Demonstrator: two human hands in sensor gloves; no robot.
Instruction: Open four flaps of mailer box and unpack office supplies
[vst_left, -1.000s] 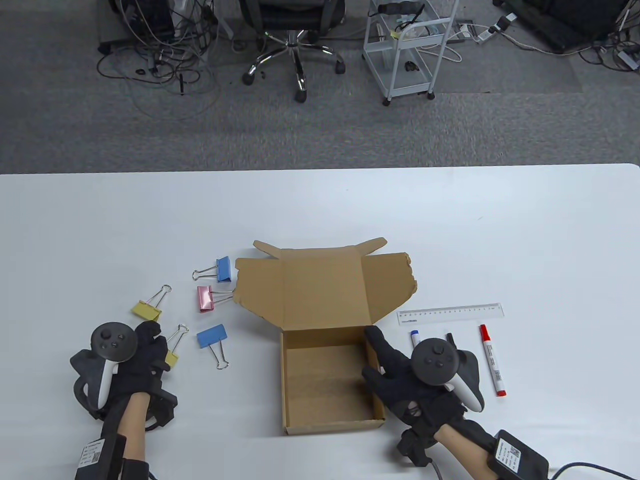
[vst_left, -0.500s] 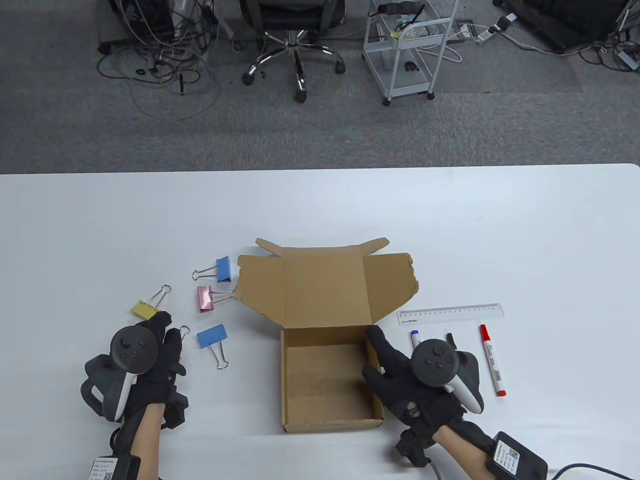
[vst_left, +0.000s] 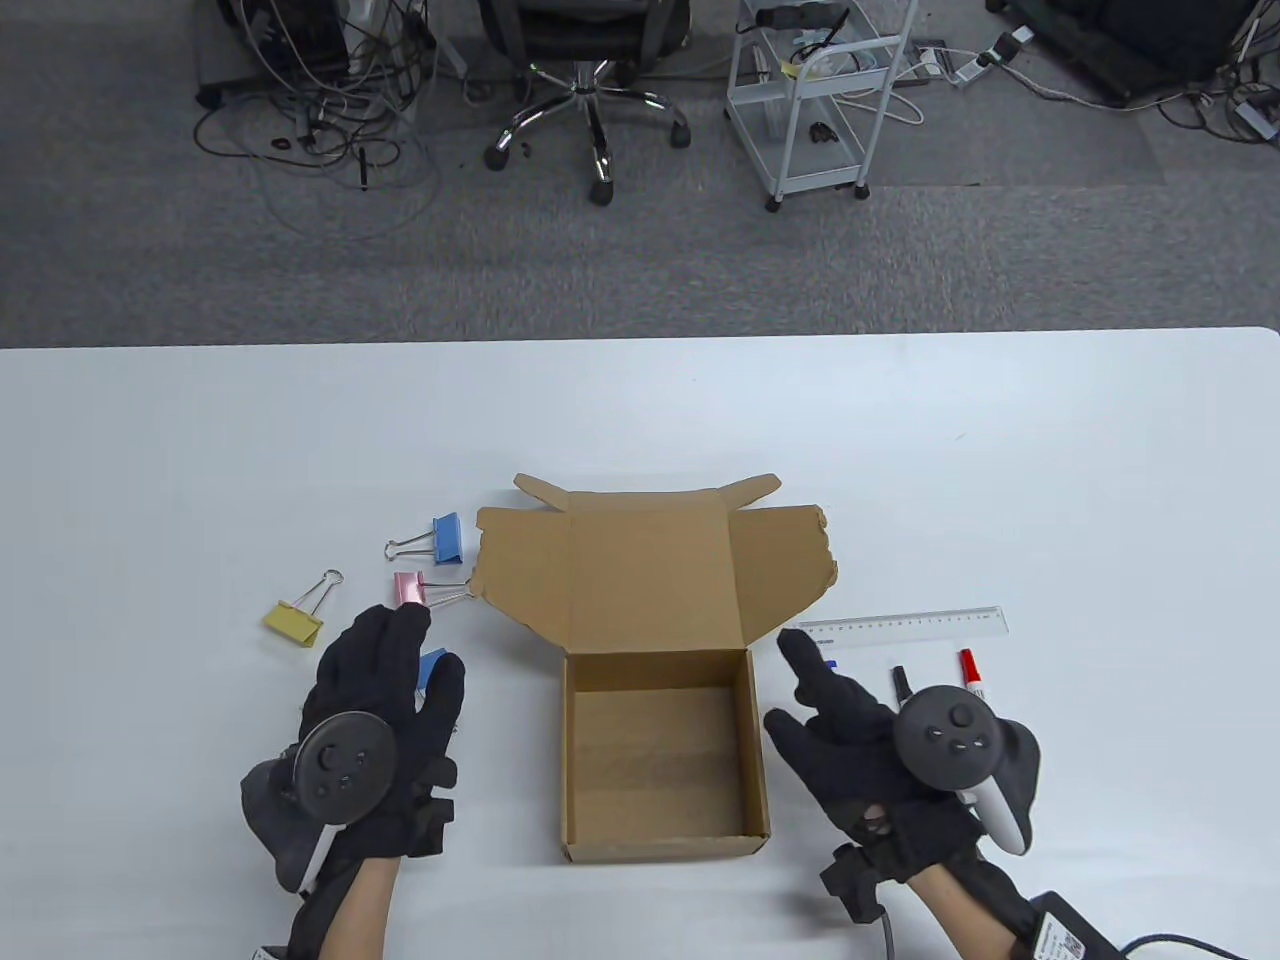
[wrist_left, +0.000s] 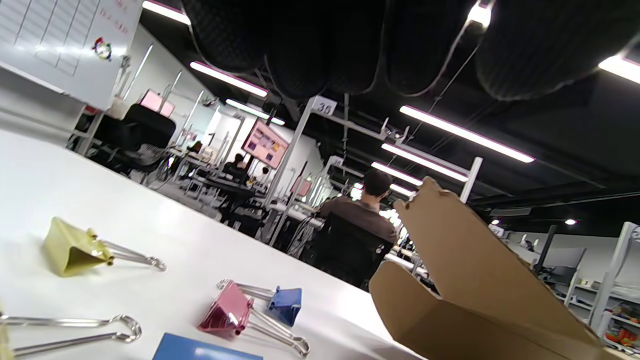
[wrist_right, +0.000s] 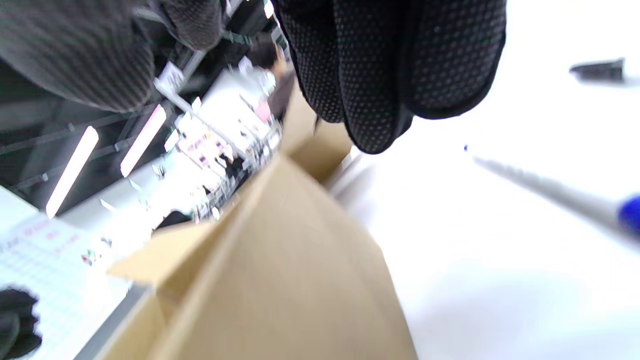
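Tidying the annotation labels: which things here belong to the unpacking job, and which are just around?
Job: mailer box, binder clips, ruler, red marker, left hand, right hand.
Around: office chair, white cart, floor cables.

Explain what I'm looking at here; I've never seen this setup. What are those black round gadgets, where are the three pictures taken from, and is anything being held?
Those are a person's two gloved hands; the round gadgets are trackers strapped to their backs. One camera looks down at the white table; the other two sit on the wrists. The left hand and right hand flank the opened mailer box, which looks empty. Neither hand holds anything. Left of the box lie binder clips: yellow, pink, blue, and another blue one partly under the left hand. Right of it are a clear ruler and a red marker.
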